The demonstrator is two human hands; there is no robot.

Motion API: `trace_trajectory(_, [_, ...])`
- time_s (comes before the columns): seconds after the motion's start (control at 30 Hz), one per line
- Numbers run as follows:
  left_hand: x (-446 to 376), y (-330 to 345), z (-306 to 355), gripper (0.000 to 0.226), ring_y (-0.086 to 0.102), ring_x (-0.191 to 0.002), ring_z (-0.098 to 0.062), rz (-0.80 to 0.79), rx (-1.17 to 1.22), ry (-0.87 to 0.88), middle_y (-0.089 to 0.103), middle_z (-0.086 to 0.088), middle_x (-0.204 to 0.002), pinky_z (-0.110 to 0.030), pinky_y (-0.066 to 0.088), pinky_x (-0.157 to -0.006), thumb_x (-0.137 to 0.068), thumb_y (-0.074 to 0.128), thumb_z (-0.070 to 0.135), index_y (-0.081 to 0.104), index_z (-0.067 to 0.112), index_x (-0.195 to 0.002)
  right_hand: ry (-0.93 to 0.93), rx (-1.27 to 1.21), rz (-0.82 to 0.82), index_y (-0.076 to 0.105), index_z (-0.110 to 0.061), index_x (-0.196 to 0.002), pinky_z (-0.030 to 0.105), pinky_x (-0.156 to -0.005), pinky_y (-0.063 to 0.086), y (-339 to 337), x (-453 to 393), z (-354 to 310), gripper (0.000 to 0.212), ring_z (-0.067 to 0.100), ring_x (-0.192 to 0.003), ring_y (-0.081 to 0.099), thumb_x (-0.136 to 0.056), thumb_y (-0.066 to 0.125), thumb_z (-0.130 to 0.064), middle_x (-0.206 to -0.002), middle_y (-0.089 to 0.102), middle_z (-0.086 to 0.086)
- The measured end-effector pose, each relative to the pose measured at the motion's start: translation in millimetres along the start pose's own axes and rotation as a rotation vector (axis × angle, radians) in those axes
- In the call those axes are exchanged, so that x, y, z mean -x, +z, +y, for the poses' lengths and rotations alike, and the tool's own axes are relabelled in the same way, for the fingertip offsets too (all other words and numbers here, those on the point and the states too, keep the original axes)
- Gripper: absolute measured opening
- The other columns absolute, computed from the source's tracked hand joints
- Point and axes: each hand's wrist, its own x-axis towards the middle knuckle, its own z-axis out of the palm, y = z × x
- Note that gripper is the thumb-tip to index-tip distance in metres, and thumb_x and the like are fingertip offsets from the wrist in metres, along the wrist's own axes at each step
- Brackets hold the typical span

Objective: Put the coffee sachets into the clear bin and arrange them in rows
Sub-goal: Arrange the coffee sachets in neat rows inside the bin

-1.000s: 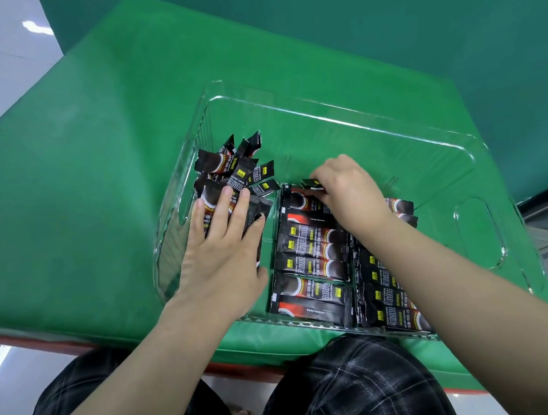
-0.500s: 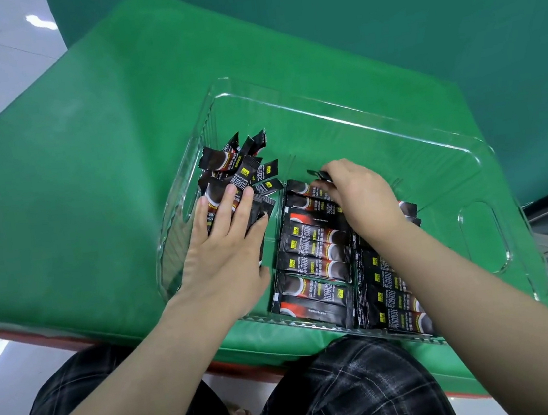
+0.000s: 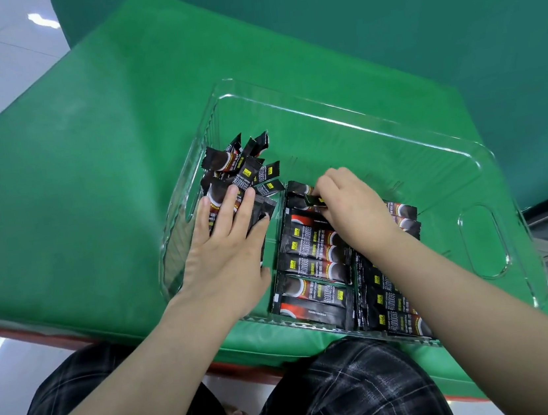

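Observation:
A clear plastic bin (image 3: 341,123) sits on the green table. Black coffee sachets lie inside it. A loose heap of sachets (image 3: 243,169) fills the bin's left end. My left hand (image 3: 229,247) rests flat on the near part of that heap, fingers straight. A tidy row of sachets (image 3: 314,264) runs down the middle, and a second row (image 3: 389,310) lies to its right, partly under my right forearm. My right hand (image 3: 348,208) is at the far end of the middle row, fingers curled, pinching one sachet (image 3: 313,199) there.
The bin's far half and right end with its handle cut-out (image 3: 483,240) hold no sachets. The green table (image 3: 73,183) stretches left of the bin. My lap in plaid cloth (image 3: 351,398) is just below the table's near edge.
My right hand has stayed at the far end of the middle row, shifting a sachet slightly. My left hand has kept pressing the loose heap. The view has drifted a little.

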Motion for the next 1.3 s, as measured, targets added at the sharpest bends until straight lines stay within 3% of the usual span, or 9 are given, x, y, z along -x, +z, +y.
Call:
trace_trajectory(0.2, [0, 1, 0, 0.073, -0.039, -0.136, -0.025, 0.001, 0.000, 0.000, -0.039, -0.003, -0.145, -0.049, -0.035, -0.097, -0.095, 0.039, 0.049, 0.001, 0.026, -0.153, -0.003, 0.047, -0.056, 0.054, -0.003, -0.072, 0.026, -0.050, 0.032, 7, -3, 0, 0.039, 0.028, -0.061, 0.052, -0.047, 0.077, 0.016, -0.067, 0.055, 0.011])
trace_trajectory(0.27, [0, 1, 0, 0.073, -0.040, -0.134, -0.024, 0.002, 0.004, 0.000, -0.039, -0.003, -0.144, -0.049, -0.035, -0.096, -0.095, 0.039, 0.048, 0.001, 0.026, -0.153, -0.025, 0.016, -0.082, 0.056, -0.003, -0.074, 0.029, -0.050, 0.041, 9, -3, 1, 0.034, 0.028, -0.063, 0.054, -0.058, 0.085, -0.005, -0.069, 0.057, 0.011])
trace_trajectory(0.33, [0, 1, 0, 0.073, -0.039, -0.135, -0.024, 0.000, 0.006, 0.001, -0.039, -0.003, -0.144, -0.049, -0.035, -0.097, -0.096, 0.039, 0.048, 0.001, 0.026, -0.153, -0.007, -0.031, -0.099, 0.058, 0.000, -0.079, 0.035, -0.059, 0.047, 7, -3, 6, 0.037, 0.030, -0.071, 0.056, -0.072, 0.077, -0.031, -0.076, 0.060, 0.014])
trace_trajectory(0.4, [0, 2, 0, 0.073, -0.038, -0.137, -0.025, 0.004, 0.007, 0.001, -0.039, -0.003, -0.145, -0.049, -0.035, -0.097, -0.096, 0.039, 0.049, 0.001, 0.027, -0.153, 0.045, -0.055, -0.084, 0.059, 0.003, -0.086, 0.039, -0.067, 0.047, -1, 0, 12, 0.043, 0.032, -0.080, 0.056, -0.078, 0.069, -0.038, -0.083, 0.060, 0.017])
trace_trajectory(0.63, [0, 2, 0, 0.073, -0.037, -0.137, -0.025, 0.009, -0.001, 0.004, -0.039, -0.003, -0.144, -0.049, -0.034, -0.097, -0.095, 0.039, 0.050, 0.002, 0.027, -0.153, 0.132, -0.083, -0.204, 0.065, -0.003, -0.097, 0.037, -0.075, 0.042, -17, 13, 31, 0.032, 0.029, -0.090, 0.054, -0.084, 0.067, -0.032, -0.090, 0.061, 0.012])
trace_trajectory(0.8, [0, 3, -1, 0.073, -0.037, -0.137, -0.024, 0.014, 0.008, 0.003, -0.039, -0.002, -0.143, -0.049, -0.035, -0.097, -0.095, 0.040, 0.049, 0.003, 0.027, -0.153, 0.132, -0.078, -0.253, 0.065, -0.003, -0.094, 0.036, -0.075, 0.042, -14, 12, 28, 0.030, 0.029, -0.089, 0.054, -0.086, 0.065, -0.032, -0.091, 0.061, 0.013])
trace_trajectory(1.03, [-1, 4, 0, 0.073, -0.038, -0.136, -0.023, 0.017, 0.011, 0.004, -0.040, -0.002, -0.142, -0.049, -0.035, -0.097, -0.095, 0.040, 0.049, 0.002, 0.026, -0.153, 0.174, -0.102, -0.246, 0.063, -0.004, -0.096, 0.033, -0.074, 0.039, -15, 12, 22, 0.030, 0.028, -0.090, 0.055, -0.089, 0.060, -0.033, -0.093, 0.060, 0.011])
trace_trajectory(1.17, [-1, 4, 0, 0.074, -0.035, -0.139, -0.025, 0.022, -0.006, 0.006, -0.038, -0.003, -0.146, -0.050, -0.032, -0.099, -0.095, 0.040, 0.050, 0.002, 0.026, -0.153, 0.225, -0.191, -0.188, 0.053, -0.007, -0.108, 0.030, -0.070, 0.034, -21, 12, 3, 0.041, 0.022, -0.087, 0.051, -0.090, 0.055, -0.044, -0.099, 0.055, 0.005])
trace_trajectory(1.3, [-1, 4, 0, 0.074, -0.035, -0.139, -0.024, 0.030, 0.003, 0.004, -0.038, -0.002, -0.146, -0.049, -0.035, -0.097, -0.094, 0.041, 0.051, 0.003, 0.027, -0.153, 0.223, -0.169, -0.212, 0.036, -0.012, -0.094, 0.029, -0.064, 0.028, -21, 3, -13, 0.035, 0.021, -0.077, 0.044, -0.092, 0.048, -0.045, -0.087, 0.042, 0.000])
